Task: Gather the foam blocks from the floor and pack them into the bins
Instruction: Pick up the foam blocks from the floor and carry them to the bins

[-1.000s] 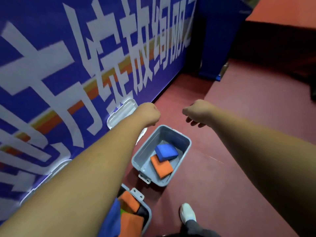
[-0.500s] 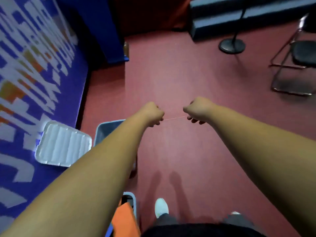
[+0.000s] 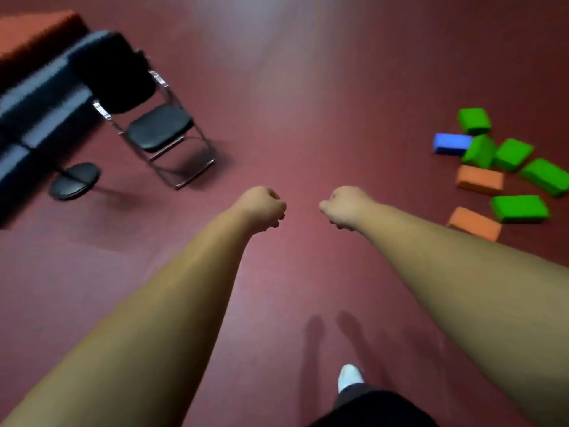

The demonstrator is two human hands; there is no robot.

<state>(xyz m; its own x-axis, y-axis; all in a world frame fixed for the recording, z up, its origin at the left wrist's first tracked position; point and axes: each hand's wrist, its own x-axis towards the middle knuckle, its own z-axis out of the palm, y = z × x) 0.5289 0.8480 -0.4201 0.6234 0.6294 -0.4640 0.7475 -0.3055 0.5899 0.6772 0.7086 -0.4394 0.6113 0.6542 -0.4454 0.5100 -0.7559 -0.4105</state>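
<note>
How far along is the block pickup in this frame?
Done: cannot tell, since no bin is in view. In hand: nothing; the left hand and right hand are curled into fists and hold no block. Left: on the floor at the right lie five green blocks, one blue block and two orange blocks.

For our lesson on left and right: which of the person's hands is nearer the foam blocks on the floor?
Right. The foam blocks lie off to the right of the right hand; the left hand is farther away, on its other side.
</note>
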